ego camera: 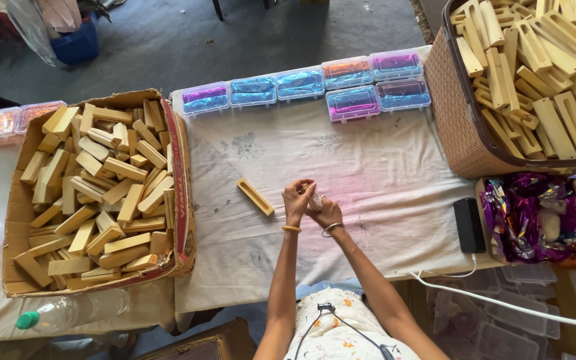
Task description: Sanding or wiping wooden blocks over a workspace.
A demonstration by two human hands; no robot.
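Observation:
My left hand (297, 200) and my right hand (325, 211) meet over the middle of the white cloth (368, 167). Together they pinch a small white piece (316, 197) between the fingertips; what it is stays too small to tell. A single hollowed wooden block (255, 197) lies on the cloth just left of my left hand, apart from it.
A cardboard box (181, 167) of wooden blocks sits at the left, a woven basket (451, 120) of more blocks at the upper right. Several clear plastic cases (301, 85) with coloured foil line the far edge. A black phone (469, 225), a box of purple foil (535, 213) and a bottle (68, 312) lie nearby.

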